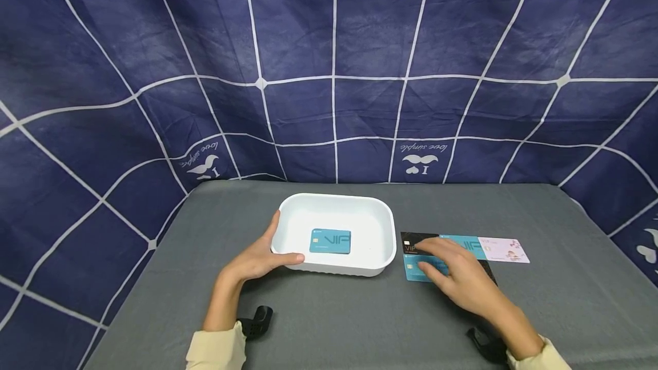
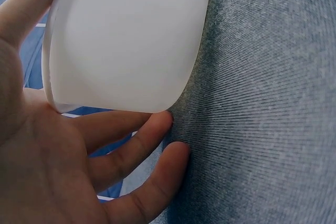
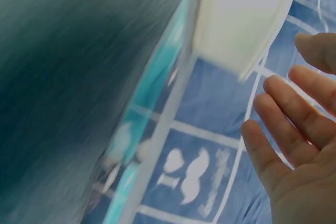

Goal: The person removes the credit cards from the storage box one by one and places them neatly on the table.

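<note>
A white plastic tray (image 1: 334,269) stands on the grey table, with a blue VIP card (image 1: 330,241) lying inside. My left hand (image 1: 257,256) grips the tray's left end, its thumb over the near rim. In the left wrist view, fingers (image 2: 147,135) bend round under that end. To the right of the tray lie several cards in two rows. At the back are a black VIP card (image 1: 408,237), a blue one (image 1: 470,242) and a pink one (image 1: 502,249). My right hand (image 1: 462,278) hovers over the front row, fingers apart, holding nothing; it partly hides another blue card (image 1: 414,274) and a black one (image 1: 487,270).
Grey cloth (image 1: 329,324) covers the table. Behind it and at both sides hangs a dark blue curtain (image 1: 370,107) with a white grid. Each wrist wears a black camera mount (image 1: 257,322).
</note>
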Demonstrator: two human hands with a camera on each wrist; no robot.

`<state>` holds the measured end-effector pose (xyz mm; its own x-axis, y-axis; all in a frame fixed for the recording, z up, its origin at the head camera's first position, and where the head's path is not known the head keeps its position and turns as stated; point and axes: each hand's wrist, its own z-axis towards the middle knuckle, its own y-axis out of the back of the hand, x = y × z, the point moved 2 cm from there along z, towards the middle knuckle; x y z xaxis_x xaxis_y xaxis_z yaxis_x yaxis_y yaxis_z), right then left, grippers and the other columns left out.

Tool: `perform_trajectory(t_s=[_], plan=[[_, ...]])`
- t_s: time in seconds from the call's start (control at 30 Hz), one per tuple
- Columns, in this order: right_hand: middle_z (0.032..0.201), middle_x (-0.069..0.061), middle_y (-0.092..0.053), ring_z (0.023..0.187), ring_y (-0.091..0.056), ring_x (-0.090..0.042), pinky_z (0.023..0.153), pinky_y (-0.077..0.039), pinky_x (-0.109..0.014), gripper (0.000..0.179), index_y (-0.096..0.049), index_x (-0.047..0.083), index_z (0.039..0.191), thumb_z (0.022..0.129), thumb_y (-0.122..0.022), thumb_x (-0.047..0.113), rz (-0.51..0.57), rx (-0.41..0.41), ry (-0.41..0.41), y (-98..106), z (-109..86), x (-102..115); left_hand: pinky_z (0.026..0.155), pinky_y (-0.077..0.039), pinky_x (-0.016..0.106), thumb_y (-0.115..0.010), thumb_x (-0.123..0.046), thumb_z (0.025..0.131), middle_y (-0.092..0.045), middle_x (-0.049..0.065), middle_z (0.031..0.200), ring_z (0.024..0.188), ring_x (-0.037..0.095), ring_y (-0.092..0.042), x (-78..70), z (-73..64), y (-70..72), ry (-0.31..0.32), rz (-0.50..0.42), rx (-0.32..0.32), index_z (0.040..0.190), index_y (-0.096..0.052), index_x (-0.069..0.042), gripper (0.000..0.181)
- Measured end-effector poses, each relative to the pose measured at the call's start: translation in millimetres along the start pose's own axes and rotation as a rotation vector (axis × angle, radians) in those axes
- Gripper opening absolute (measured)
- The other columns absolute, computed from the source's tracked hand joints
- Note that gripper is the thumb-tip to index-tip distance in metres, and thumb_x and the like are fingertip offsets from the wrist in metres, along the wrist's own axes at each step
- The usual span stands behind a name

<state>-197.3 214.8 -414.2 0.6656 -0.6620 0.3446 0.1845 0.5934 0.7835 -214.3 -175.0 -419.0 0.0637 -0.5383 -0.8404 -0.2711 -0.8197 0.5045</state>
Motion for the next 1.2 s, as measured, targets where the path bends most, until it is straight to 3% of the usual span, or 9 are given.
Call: perform_trajectory(t_s=[0.17, 0.33, 0.57, 0.8, 1.0, 1.2], plan=[[0.115, 0.001, -0.066, 0.107, -0.06, -0.016, 0.084, -0.05, -0.04, 0.032, -0.07, 0.01, 0.114, 0.083, -0.079, 0.011, 0.034, 0.017, 0.083, -15.0, 23.2, 22.4, 0.112, -0.017, 0.061, -0.082, -0.043, 0.078, -0.001, 0.017, 0.163, 0.145, 0.039, -0.014, -1.2, 0.4, 0.9, 0.003, 0.002, 0.001, 0.158, 0.011, -0.013, 0.126], [0.117, -0.002, -0.066, 0.11, -0.058, -0.018, 0.087, -0.049, -0.043, 0.029, -0.071, 0.009, 0.114, 0.086, -0.077, 0.015, 0.028, 0.028, 0.108, -30.3, 44.5, 39.7, 0.112, -0.016, 0.059, -0.082, -0.043, 0.078, -0.001, 0.017, 0.163, 0.145, 0.038, -0.014, -2.1, 1.3, 1.5, -0.015, -0.006, 0.007, 0.158, 0.012, -0.012, 0.127], [0.114, 0.001, -0.067, 0.109, -0.06, -0.018, 0.092, -0.047, -0.041, 0.03, -0.069, 0.008, 0.115, 0.086, -0.076, 0.012, 0.137, 0.071, 0.059, -56.0, 73.5, 56.1, 0.112, -0.017, 0.059, -0.082, -0.044, 0.077, -0.002, 0.018, 0.163, 0.145, 0.039, -0.015, -2.3, 1.1, 2.4, -0.008, -0.011, 0.001, 0.158, 0.011, -0.013, 0.127], [0.116, -0.007, -0.067, 0.112, -0.06, -0.024, 0.097, -0.045, -0.043, 0.034, -0.068, 0.001, 0.117, 0.086, -0.075, 0.012, 0.224, 0.181, -0.003, -85.6, 102.5, 71.2, 0.112, -0.017, 0.059, -0.082, -0.041, 0.078, -0.002, 0.018, 0.163, 0.145, 0.039, -0.015, -0.7, -0.3, 1.9, -0.008, -0.042, 0.021, 0.158, 0.011, -0.012, 0.126], [0.122, -0.012, -0.065, 0.117, -0.058, -0.027, 0.1, -0.043, -0.043, 0.042, -0.064, -0.002, 0.123, 0.086, -0.075, 0.014, 0.184, 0.323, -0.061, -113.3, 123.9, 68.8, 0.112, -0.018, 0.057, -0.082, -0.039, 0.079, -0.004, 0.019, 0.163, 0.144, 0.039, -0.016, 0.5, -0.5, 3.4, -0.02, -0.056, 0.012, 0.158, 0.01, -0.011, 0.125], [0.126, -0.014, -0.064, 0.117, -0.058, -0.029, 0.101, -0.042, -0.043, 0.052, -0.06, -0.002, 0.129, 0.084, -0.078, 0.017, 0.131, 0.469, -0.121, -126.1, 124.8, 62.8, 0.113, -0.017, 0.057, -0.082, -0.041, 0.078, -0.003, 0.017, 0.163, 0.145, 0.038, -0.016, 1.9, -0.6, 0.9, -0.019, -0.065, 0.015, 0.158, 0.01, -0.011, 0.125]])
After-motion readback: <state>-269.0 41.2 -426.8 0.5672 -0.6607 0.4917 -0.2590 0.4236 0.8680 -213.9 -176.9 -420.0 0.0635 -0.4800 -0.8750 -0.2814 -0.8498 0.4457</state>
